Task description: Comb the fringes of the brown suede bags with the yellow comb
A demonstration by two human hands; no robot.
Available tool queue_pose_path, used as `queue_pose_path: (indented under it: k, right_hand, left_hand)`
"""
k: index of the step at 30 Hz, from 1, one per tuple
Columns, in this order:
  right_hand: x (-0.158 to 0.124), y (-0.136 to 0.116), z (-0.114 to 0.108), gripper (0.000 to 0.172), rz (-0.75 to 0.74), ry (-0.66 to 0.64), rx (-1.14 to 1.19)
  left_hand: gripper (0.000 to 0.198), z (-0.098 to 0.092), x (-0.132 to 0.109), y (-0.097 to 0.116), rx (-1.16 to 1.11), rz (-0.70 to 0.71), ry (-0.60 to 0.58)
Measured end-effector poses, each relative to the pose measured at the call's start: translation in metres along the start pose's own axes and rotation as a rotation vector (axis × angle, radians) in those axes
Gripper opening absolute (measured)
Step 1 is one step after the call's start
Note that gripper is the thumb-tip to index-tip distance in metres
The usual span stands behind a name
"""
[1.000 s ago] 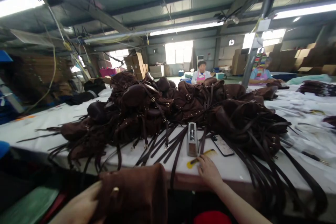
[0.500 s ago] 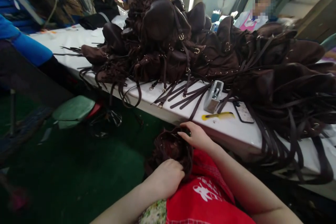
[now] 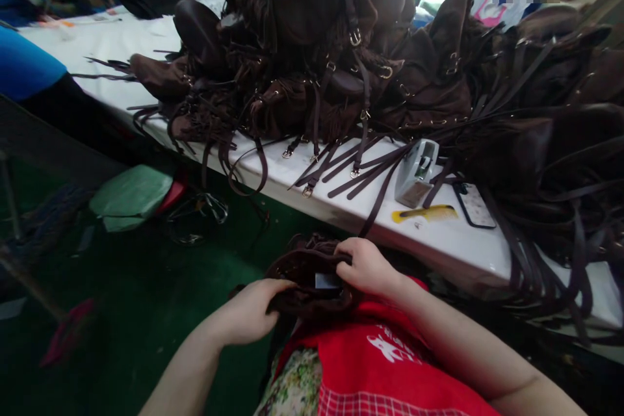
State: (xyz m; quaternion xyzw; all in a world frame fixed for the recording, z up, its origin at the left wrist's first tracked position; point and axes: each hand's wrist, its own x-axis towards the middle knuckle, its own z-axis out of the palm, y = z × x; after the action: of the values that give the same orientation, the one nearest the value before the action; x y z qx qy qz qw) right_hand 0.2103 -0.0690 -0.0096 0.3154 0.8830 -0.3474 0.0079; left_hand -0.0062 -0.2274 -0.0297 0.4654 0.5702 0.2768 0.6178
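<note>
On my lap, over a red apron, lies a dark brown suede bag with its mouth held apart. My left hand grips its near left rim, fingers curled. On the right rim my right hand pinches the edge, next to a small pale label inside the bag. In front of me, a big heap of the same brown bags with long straps covers the white table.
A grey tape dispenser, a yellow comb and a phone lie near the table's front edge. Straps hang over that edge. A green cushion sits on the dark green floor at left. A person sits beyond the heap.
The view has tilted down from the hall to my lap. My right hand left the comb on the table and took the bag's rim; both hands now spread the bag's mouth.
</note>
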Motion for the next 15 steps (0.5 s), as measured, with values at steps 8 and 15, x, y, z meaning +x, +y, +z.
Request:
queue_pose_path:
  k: [8,15]
  right_hand:
    - [-0.023,-0.05,0.044,0.043,-0.485,-0.032,-0.044]
    - [-0.025,-0.037,0.032,0.039,-0.516,-0.153,0.158]
  left_hand:
    - [0.039,0.049,0.023,-0.008,-0.665,-0.209,0.431]
    - [0.033,0.012,-0.001,0.001,0.23,0.193,0.447]
